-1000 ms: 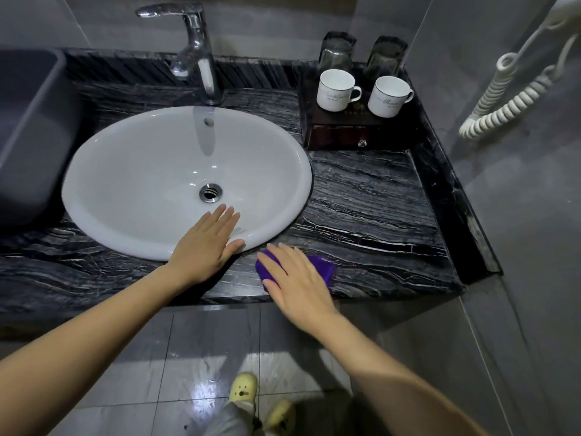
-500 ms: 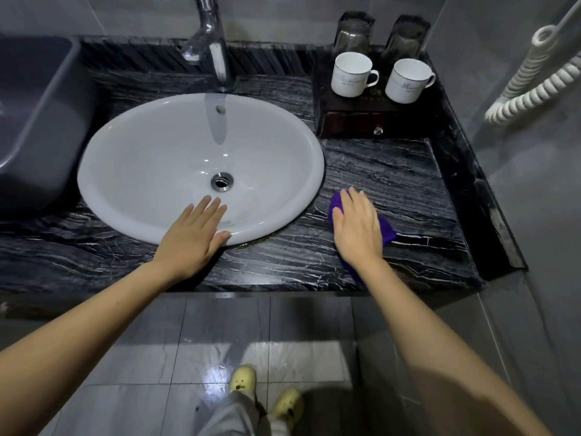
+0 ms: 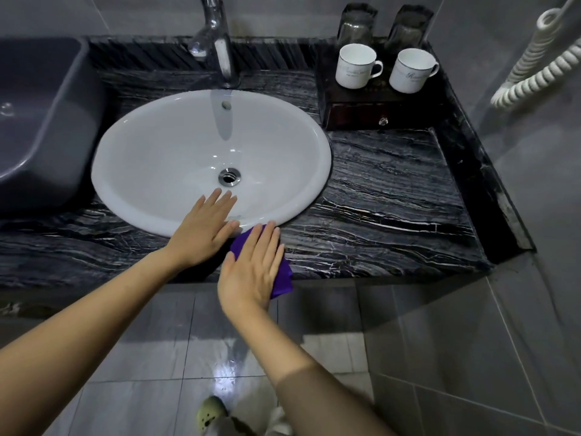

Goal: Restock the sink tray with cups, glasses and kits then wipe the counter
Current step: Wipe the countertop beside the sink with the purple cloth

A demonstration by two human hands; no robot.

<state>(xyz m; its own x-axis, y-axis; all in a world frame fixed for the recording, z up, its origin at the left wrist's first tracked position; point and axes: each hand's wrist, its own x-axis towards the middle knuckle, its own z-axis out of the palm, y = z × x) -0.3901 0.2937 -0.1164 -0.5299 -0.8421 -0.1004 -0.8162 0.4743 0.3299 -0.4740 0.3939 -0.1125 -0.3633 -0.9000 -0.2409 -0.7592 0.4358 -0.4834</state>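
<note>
Grey plastic of a tub (image 3: 37,121) fills the far left of the dark veined counter (image 3: 393,196), its rim cut off by the frame edge. Just beside it the white oval sink (image 3: 176,152) is set into the stone, with a chrome faucet (image 3: 220,42) rising behind it and a metal drain (image 3: 229,177) near the bowl's middle. The left hand (image 3: 204,229) lies flat and fully spread on the sink's near rim, fingers stretched into the bowl and palm over the edge where basin meets counter; it grips nothing. Touching its thumb side, the right hand (image 3: 251,269) is likewise open and flat, fingers together, pressing down on a purple cloth (image 3: 281,275) that lies on the front strip of the counter just beside the sink rim. Part of the cloth sticks out past the hand on the right and hangs slightly over the counter's front edge. Farther right, in the back corner, a dark wooden tray (image 3: 377,111) with a small drawer knob on its front carries two white cups (image 3: 355,66), handles pointing right, and behind them two glasses (image 3: 355,25) standing upside down against the wall. No kits can be made out on the tray. At the far right a white coiled cord (image 3: 540,67) hangs on the grey tiled wall, well apart from the counter's raised side edge.
</note>
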